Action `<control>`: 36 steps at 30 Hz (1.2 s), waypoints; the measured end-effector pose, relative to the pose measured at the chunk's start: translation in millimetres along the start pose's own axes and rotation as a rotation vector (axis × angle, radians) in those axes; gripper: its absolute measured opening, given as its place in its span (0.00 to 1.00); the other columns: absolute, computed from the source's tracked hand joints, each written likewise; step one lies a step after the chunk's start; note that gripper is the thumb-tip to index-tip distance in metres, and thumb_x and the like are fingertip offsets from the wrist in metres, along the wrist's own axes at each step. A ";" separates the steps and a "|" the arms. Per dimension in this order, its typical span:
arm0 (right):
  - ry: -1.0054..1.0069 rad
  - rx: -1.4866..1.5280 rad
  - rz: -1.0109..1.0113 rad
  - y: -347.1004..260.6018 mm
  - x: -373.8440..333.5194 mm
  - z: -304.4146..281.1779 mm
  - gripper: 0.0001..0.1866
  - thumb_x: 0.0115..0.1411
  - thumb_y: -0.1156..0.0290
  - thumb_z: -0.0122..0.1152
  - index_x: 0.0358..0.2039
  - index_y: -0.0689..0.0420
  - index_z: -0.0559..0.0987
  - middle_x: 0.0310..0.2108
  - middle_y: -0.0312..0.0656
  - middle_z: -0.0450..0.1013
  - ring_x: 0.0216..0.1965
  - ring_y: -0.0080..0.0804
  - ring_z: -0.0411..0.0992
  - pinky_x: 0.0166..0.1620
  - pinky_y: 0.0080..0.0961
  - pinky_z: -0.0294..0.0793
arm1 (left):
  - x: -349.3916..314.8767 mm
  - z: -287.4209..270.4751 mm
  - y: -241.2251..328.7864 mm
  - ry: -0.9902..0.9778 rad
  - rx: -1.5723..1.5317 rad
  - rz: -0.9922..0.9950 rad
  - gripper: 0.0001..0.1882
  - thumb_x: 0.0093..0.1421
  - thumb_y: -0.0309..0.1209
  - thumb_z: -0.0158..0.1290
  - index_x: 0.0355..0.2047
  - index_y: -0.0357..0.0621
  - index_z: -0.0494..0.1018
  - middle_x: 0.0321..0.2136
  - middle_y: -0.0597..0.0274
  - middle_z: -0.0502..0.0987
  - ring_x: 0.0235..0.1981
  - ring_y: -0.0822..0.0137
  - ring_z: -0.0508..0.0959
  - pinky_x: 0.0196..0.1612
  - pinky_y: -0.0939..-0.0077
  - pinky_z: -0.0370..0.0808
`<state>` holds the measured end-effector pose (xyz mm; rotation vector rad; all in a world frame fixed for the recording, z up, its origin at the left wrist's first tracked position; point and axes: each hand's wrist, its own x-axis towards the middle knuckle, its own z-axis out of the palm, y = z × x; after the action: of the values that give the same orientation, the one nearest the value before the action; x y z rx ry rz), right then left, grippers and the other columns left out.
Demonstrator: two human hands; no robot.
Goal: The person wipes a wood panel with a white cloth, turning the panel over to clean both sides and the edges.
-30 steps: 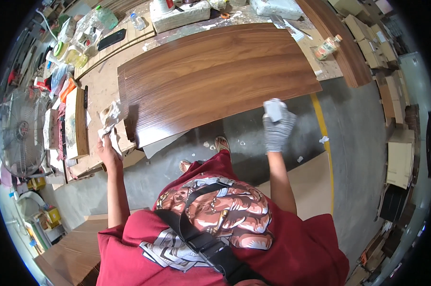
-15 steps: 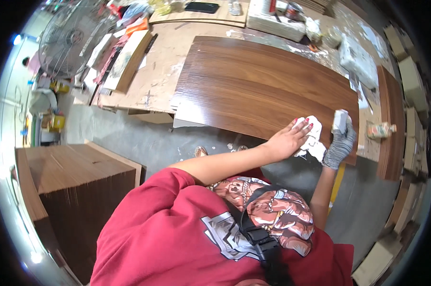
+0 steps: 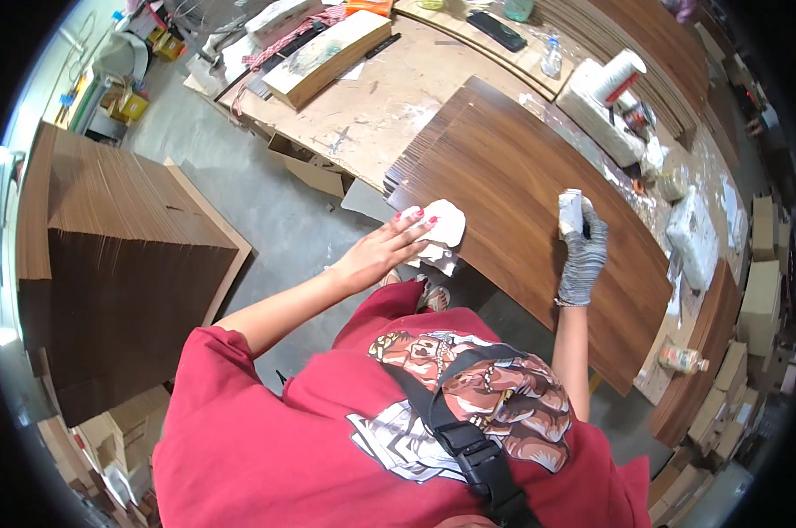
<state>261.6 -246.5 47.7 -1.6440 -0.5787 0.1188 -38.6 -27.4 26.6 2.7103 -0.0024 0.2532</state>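
A dark brown wood-grain panel (image 3: 512, 167) lies on the worktable, one of its long edges toward me. At the near left part of that edge, my bare left hand (image 3: 380, 251) presses a crumpled white cloth (image 3: 447, 222) with its fingers laid along it. Part of the cloth hangs below the edge, and the thumb is hidden. My right hand (image 3: 583, 264) wears a grey striped glove and is closed around a small white block-like piece (image 3: 571, 211) over the middle of the panel. Whether that piece touches the surface I cannot tell.
Behind the panel stand a white roll (image 3: 620, 75) and a foam block (image 3: 693, 238). A phone (image 3: 497, 31) lies at the back, near a small clear bottle (image 3: 551, 58). Another bottle (image 3: 682, 359) lies at right. Stacked brown boards (image 3: 116, 264) stand at left.
My left hand has slid leftward along the panel's near edge with the cloth. My right hand, still holding the white piece, has moved left from the panel's right end. The view has turned.
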 end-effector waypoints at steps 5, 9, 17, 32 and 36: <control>-0.129 0.020 0.030 -14.2 17.2 55.2 0.22 0.56 0.75 0.67 0.52 0.61 0.76 0.49 0.40 0.73 0.51 0.30 0.71 0.56 0.29 0.71 | -24.3 -5.4 -39.0 0.083 0.018 0.002 0.23 0.55 0.24 0.50 0.54 0.43 0.71 0.65 0.59 0.63 0.69 0.54 0.58 0.68 0.56 0.60; -0.303 0.070 0.160 -38.6 16.1 91.1 0.23 0.58 0.77 0.66 0.55 0.61 0.75 0.52 0.41 0.74 0.52 0.30 0.72 0.58 0.29 0.70 | -65.4 11.3 -77.4 0.298 -0.079 -0.296 0.24 0.52 0.18 0.52 0.52 0.41 0.73 0.56 0.49 0.72 0.62 0.48 0.68 0.62 0.58 0.68; -0.733 -0.280 -0.075 -64.3 -21.8 168.8 0.19 0.53 0.70 0.69 0.46 0.60 0.80 0.46 0.46 0.71 0.51 0.40 0.70 0.55 0.30 0.70 | -128.5 44.5 -98.6 0.368 -0.489 -0.740 0.22 0.50 0.16 0.50 0.46 0.43 0.79 0.45 0.50 0.78 0.49 0.50 0.76 0.54 0.63 0.72; -0.892 -0.553 -0.179 -80.0 -8.7 205.5 0.18 0.54 0.71 0.67 0.46 0.60 0.81 0.48 0.54 0.70 0.51 0.50 0.69 0.55 0.35 0.70 | -80.9 29.6 -101.3 0.245 -0.915 -0.702 0.16 0.53 0.23 0.47 0.40 0.36 0.80 0.36 0.51 0.80 0.39 0.61 0.80 0.46 0.70 0.74; -0.896 -0.520 -0.249 -64.6 -2.6 199.2 0.18 0.53 0.70 0.69 0.45 0.59 0.81 0.48 0.54 0.70 0.50 0.50 0.70 0.55 0.36 0.70 | -39.4 28.3 -82.1 0.087 -1.171 -0.722 0.12 0.61 0.33 0.57 0.35 0.34 0.81 0.32 0.61 0.82 0.33 0.74 0.79 0.39 0.78 0.74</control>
<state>160.1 -65.3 74.7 -1.9600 -1.5921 0.5754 -69.1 34.7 -39.0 1.4069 0.6258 0.0878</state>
